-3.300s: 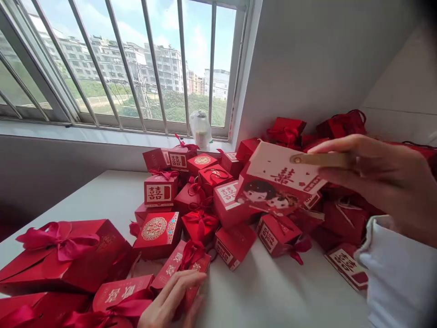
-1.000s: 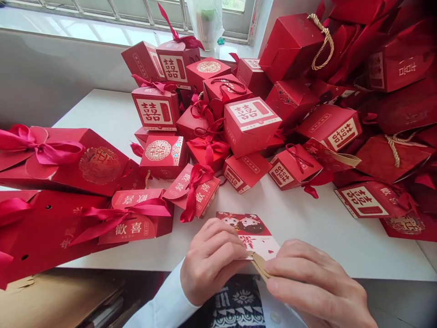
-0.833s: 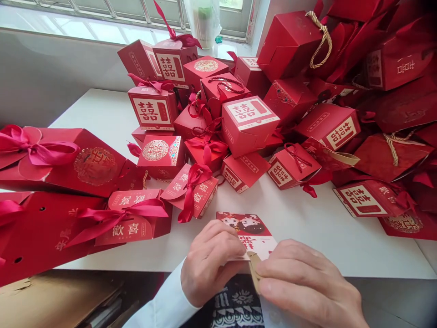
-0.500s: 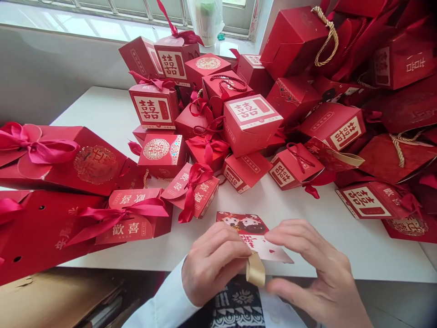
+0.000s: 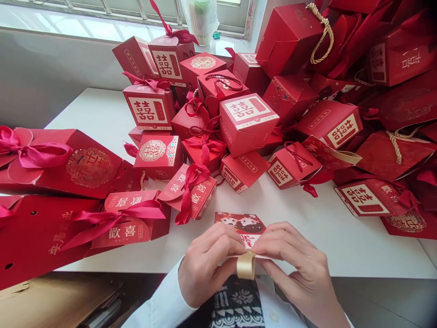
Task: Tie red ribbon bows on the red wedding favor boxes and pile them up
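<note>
Red-and-white package (image 5: 248, 226) (gold ribbon loop (image 5: 246, 268))

Card (image 5: 241, 221) partly behind left hand (image 5: 206, 264)

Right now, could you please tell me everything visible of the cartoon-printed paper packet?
The paper packet looks like flat card: a red panel with two cartoon heads, then white with red characters. From its near edge curls a satiny gold ribbon loop. The left hand and right hand pinch that edge at the front of the white table.
</note>
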The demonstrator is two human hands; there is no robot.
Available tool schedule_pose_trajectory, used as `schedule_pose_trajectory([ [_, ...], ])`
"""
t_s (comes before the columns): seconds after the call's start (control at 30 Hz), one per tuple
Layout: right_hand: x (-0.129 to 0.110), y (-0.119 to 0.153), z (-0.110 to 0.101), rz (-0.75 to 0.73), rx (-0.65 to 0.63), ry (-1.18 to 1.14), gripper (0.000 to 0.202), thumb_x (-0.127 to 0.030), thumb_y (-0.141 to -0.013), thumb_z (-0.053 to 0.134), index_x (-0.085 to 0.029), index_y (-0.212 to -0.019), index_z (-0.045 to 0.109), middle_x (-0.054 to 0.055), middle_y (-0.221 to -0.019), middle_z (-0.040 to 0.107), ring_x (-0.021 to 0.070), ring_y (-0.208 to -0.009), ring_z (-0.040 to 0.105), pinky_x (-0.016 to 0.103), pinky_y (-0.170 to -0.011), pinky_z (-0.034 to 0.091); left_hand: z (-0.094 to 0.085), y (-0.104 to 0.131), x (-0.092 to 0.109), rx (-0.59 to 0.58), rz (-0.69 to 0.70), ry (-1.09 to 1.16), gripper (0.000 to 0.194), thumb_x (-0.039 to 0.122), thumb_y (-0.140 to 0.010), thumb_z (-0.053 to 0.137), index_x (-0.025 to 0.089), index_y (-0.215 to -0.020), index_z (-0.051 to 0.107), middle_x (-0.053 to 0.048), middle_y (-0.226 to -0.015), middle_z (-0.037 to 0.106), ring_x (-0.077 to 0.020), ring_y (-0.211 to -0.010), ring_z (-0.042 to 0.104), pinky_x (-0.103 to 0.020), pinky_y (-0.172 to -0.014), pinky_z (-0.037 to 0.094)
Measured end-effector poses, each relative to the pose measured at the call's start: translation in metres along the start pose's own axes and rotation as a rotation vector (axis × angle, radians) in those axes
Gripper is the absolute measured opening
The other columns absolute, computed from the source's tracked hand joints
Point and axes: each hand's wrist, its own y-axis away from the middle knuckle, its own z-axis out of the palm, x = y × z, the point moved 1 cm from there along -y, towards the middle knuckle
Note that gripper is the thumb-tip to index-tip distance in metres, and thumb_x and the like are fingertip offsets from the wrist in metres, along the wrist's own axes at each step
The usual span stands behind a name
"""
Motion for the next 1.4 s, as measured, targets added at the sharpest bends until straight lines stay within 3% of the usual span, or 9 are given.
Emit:
schedule_pose_trajectory([
  [0.37, 0.010, 0.001, 0.015, 0.224, 0.103, -0.101, 0.011, -0.011, -0.082, 0.061, -0.022, -0.085, 0.064, 0.001, -0.079, 0.066, 0.0151, -0.077, 0.062, 0.028, -0.067, 0.053, -0.005, -0.018, 0.005, -0.037, -0.188, -0.017, 0.012, 0.006, -0.083, 0.060, 0.015, -0.090, 0.062, -0.004, -0.085, 0.069, -0.0132, -0.079, 0.065, -0.020, -0.069, 0.052],
  [0.47, 0.013, -0.002, 0.019, 0.277, 0.134, -0.132, 0.009, -0.014, -0.081, 0.061, -0.021, -0.081, 0.065, 0.001, -0.078, 0.067, 0.0142, -0.073, 0.063, 0.024, -0.060, 0.052, -0.005, -0.021, 0.000, -0.041, -0.259, -0.033, 0.004, 0.016, -0.083, 0.064, 0.014, -0.087, 0.065, -0.003, -0.079, 0.069, -0.0126, -0.069, 0.064, -0.019, -0.061, 0.050],
  [0.6, 0.017, -0.008, 0.020, 0.319, 0.165, -0.125, 0.008, -0.017, -0.081, 0.061, -0.020, -0.076, 0.066, 0.000, -0.073, 0.067, 0.0129, -0.065, 0.062, 0.022, -0.057, 0.049, -0.005, -0.025, -0.007, -0.024, -0.370, -0.055, 0.012, 0.025, -0.080, 0.068, 0.013, -0.079, 0.068, -0.001, -0.066, 0.064, -0.0104, -0.056, 0.056, -0.019, -0.052, 0.043],
  [0.7, 0.018, -0.011, 0.020, 0.348, 0.160, -0.123, 0.010, -0.021, -0.081, 0.061, -0.020, -0.073, 0.067, 0.000, -0.070, 0.066, 0.0132, -0.063, 0.061, 0.023, -0.056, 0.047, -0.006, -0.027, -0.013, -0.010, -0.447, 0.052, 0.015, 0.028, -0.077, 0.071, 0.013, -0.078, 0.069, -0.002, -0.067, 0.066, -0.0116, -0.058, 0.057, -0.020, -0.054, 0.045],
  [0.83, 0.023, -0.015, 0.019, 0.375, 0.153, -0.139, 0.011, -0.023, -0.081, 0.062, -0.020, -0.072, 0.067, 0.001, -0.069, 0.065, 0.0135, -0.063, 0.059, 0.024, -0.057, 0.046, -0.006, -0.027, -0.023, 0.010, -0.573, 0.373, 0.017, 0.025, -0.073, 0.074, 0.013, -0.084, 0.068, -0.004, -0.078, 0.070, -0.0154, -0.072, 0.064, -0.023, -0.068, 0.050],
  [0.93, 0.027, -0.020, 0.018, 0.384, 0.142, -0.170, 0.010, -0.023, -0.080, 0.063, -0.020, -0.072, 0.068, 0.000, -0.069, 0.064, 0.0135, -0.064, 0.058, 0.024, -0.058, 0.044, -0.004, -0.029, -0.026, 0.043, -0.651, 0.513, 0.017, 0.027, -0.073, 0.073, 0.012, -0.079, 0.066, -0.003, -0.073, 0.067, -0.0142, -0.067, 0.062, -0.022, -0.064, 0.049],
  [1.2, 0.038, -0.029, 0.012, 0.558, 0.137, -0.322, 0.015, -0.032, -0.075, 0.067, -0.018, -0.070, 0.068, -0.002, -0.060, 0.057, 0.0113, -0.054, 0.050, 0.023, -0.052, 0.038, 0.001, -0.048, -0.016, 0.061, -0.640, 0.285, 0.019, 0.032, -0.076, 0.066, 0.014, -0.073, 0.061, 0.002, -0.062, 0.055, -0.0086, -0.055, 0.045, -0.017, -0.050, 0.034],
  [1.4, 0.054, -0.036, 0.008, 0.644, 0.170, -0.507, 0.022, -0.037, -0.064, 0.074, -0.017, -0.067, 0.067, -0.002, -0.058, 0.056, 0.0111, -0.053, 0.048, 0.023, -0.051, 0.038, 0.010, -0.059, -0.026, 0.088, -0.608, 0.376, 0.027, 0.038, -0.073, 0.071, 0.014, -0.077, 0.059, 0.001, -0.068, 0.056, -0.0097, -0.059, 0.047, -0.018, -0.053, 0.037],
])
